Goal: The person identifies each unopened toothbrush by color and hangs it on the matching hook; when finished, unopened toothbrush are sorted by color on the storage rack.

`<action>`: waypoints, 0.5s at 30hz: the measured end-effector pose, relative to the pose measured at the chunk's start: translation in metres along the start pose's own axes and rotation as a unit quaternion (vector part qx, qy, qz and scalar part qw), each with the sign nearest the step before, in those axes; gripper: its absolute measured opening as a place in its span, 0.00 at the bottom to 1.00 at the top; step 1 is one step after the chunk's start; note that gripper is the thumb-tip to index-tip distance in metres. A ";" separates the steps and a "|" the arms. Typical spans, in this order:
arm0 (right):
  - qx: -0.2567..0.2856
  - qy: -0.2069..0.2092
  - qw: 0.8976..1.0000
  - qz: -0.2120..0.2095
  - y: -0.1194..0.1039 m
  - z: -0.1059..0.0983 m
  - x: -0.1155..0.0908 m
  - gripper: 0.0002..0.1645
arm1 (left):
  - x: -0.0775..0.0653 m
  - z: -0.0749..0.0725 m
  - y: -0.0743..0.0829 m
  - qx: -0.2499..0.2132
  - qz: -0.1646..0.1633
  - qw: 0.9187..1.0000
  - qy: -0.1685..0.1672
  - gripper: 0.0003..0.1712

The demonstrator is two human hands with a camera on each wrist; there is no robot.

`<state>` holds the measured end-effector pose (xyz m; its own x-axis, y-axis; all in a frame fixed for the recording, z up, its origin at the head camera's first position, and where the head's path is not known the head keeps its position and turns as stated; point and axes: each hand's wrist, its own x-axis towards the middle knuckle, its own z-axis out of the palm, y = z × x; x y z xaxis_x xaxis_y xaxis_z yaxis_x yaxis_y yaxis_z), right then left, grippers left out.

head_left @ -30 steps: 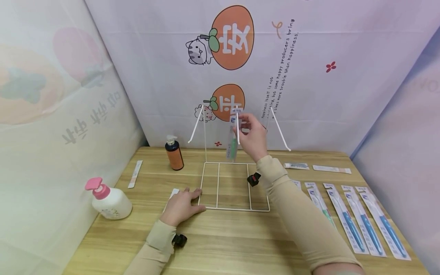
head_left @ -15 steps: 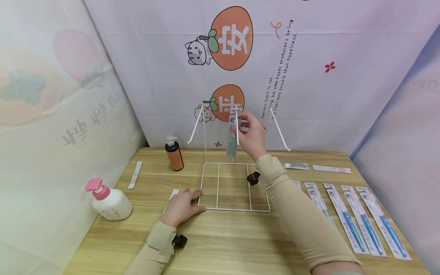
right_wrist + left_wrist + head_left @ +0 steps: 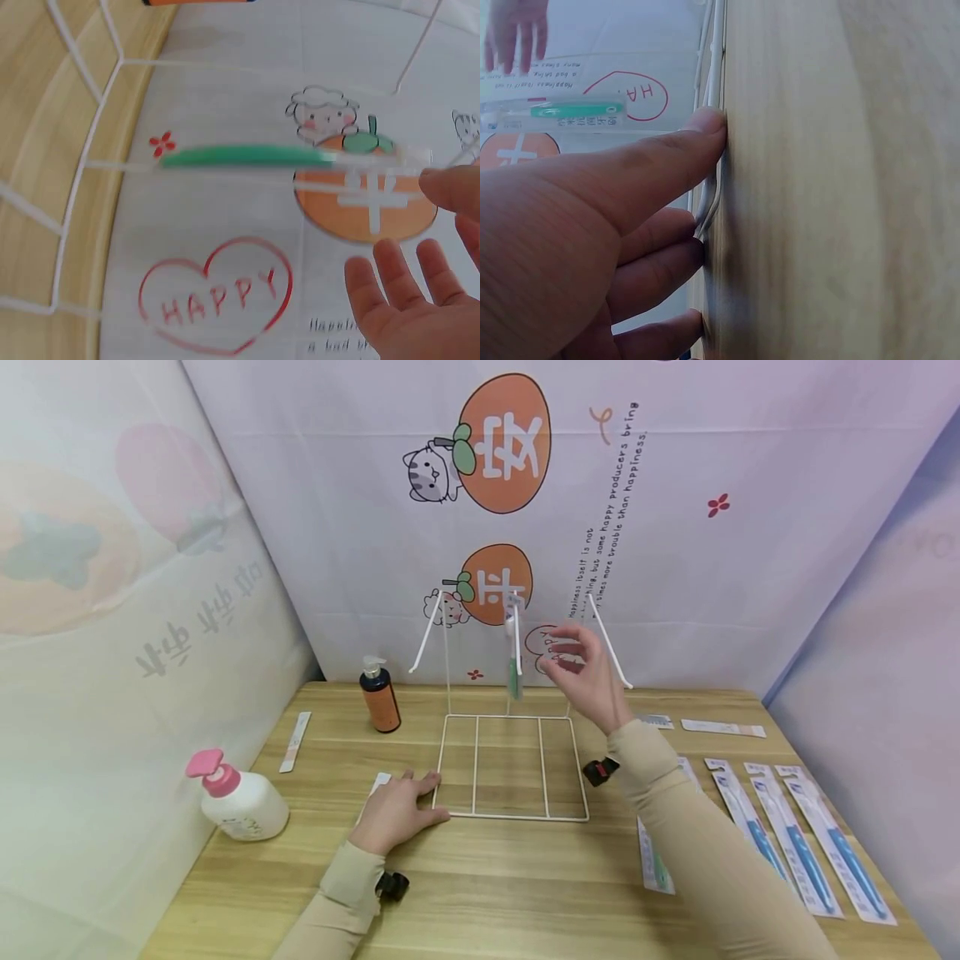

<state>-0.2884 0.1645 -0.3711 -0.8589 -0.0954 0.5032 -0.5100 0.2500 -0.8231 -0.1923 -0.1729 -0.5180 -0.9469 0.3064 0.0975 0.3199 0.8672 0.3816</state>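
Note:
A white wire display rack (image 3: 491, 817) with three long hooks stands on the table. A packaged toothbrush (image 3: 514, 668) with a green handle hangs on its middle hook; in the right wrist view the green handle (image 3: 247, 156) looks blurred. To the right of that toothbrush is my right hand (image 3: 588, 677), holding nothing, its fingers spread and loosely bent. My left hand (image 3: 397, 810) rests at the rack's front left corner. In the left wrist view its thumb (image 3: 705, 124) presses on the base wire and the other fingertips touch near it.
Several packaged toothbrushes (image 3: 806, 839) lie at the right. Toothpaste tube (image 3: 660, 722) and flat sachet (image 3: 723, 728) lie behind them. A dark pump bottle (image 3: 381, 697), a white pump bottle (image 3: 243, 806) and another sachet (image 3: 296, 742) are at the left.
My right hand has let go of the green toothbrush and moved right, away from it. The toothbrush now hangs from the middle hook, turned more edge-on. My left hand has not moved.

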 end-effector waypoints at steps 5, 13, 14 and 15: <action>-0.021 -0.017 0.998 0.054 0.012 -0.040 -0.026 0.30 | 0.000 0.001 -0.001 -0.010 -0.007 1.000 -0.006 0.40; -0.013 -0.065 0.988 0.142 0.043 -0.108 -0.074 0.32 | 0.000 0.002 -0.001 -0.019 -0.008 1.000 -0.008 0.41; -0.012 -0.073 0.985 0.155 0.047 -0.116 -0.080 0.33 | 0.000 0.002 -0.001 -0.018 -0.005 1.000 -0.008 0.41; -0.013 -0.081 0.982 0.168 0.052 -0.123 -0.086 0.35 | 0.001 0.002 -0.001 -0.017 -0.005 1.000 -0.008 0.41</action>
<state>-0.2350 0.3047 -0.4247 -0.9757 -0.1552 0.1544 -0.1973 0.3171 -0.9276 -0.1932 -0.1728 -0.5200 -0.9492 0.3048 0.0781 0.3090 0.8564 0.4137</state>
